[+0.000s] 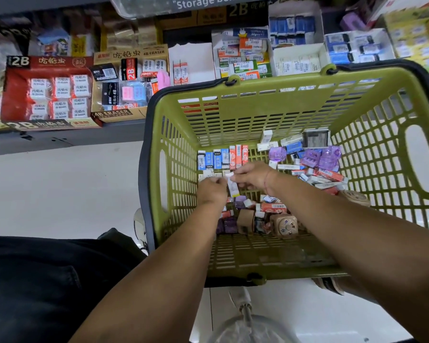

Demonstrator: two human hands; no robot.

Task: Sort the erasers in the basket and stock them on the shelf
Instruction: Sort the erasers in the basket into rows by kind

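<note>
A green plastic basket holds many erasers. A neat row of blue and orange erasers stands at its far left, with small white erasers just below. Loose purple, orange and white erasers lie piled at the right. Both my hands reach into the basket. My left hand has its fingers curled over the white erasers. My right hand pinches a white eraser beside the left hand. The shelf behind the basket carries eraser display boxes.
A red 2B eraser box and a 4B eraser box sit on the shelf at the left. White boxes of blue and orange erasers fill the shelf's right. Brown round items lie in the basket's near part. Pale floor lies left of the basket.
</note>
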